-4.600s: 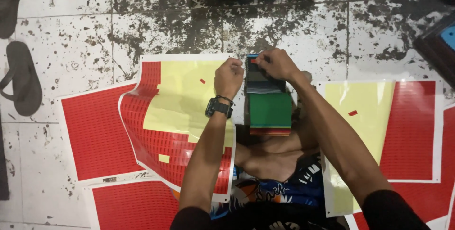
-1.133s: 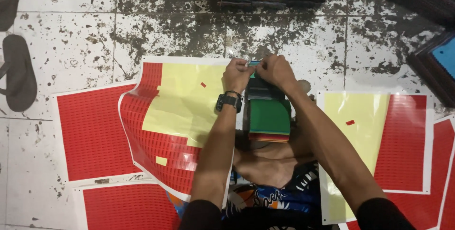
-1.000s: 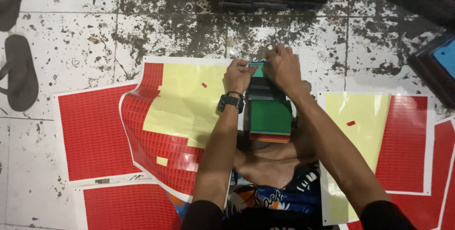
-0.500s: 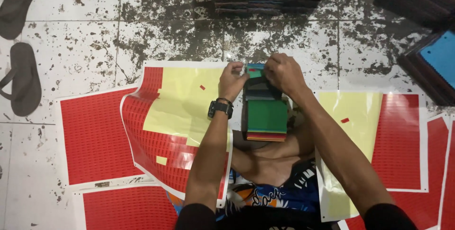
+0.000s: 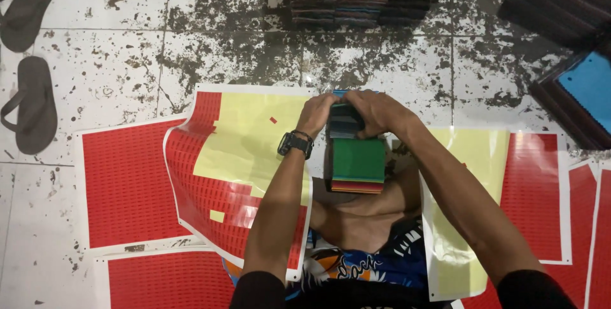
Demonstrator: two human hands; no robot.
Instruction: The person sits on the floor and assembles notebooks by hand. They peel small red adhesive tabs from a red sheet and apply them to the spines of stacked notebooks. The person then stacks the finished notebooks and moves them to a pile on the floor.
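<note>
- A seated person's left hand (image 5: pixel 316 113) and right hand (image 5: pixel 375 110), fingers curled shut, clasp the far end of a stack of coloured swatches (image 5: pixel 357 161), green on top, resting on the lap at frame centre.
- A red-and-yellow sticker sheet (image 5: pixel 223 175) lies at nine o'clock of the stack.
- Dark sandals (image 5: pixel 33 104) sit at ten o'clock on the speckled tile floor (image 5: pixel 114 67).

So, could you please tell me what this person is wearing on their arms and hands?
Both arms are bare from the hands up past the elbows. Short black sleeves show at the bottom edge, on the left sleeve and the right sleeve. The left wrist carries a black wristwatch with a dark strap. The left hand and right hand have no gloves.
</note>
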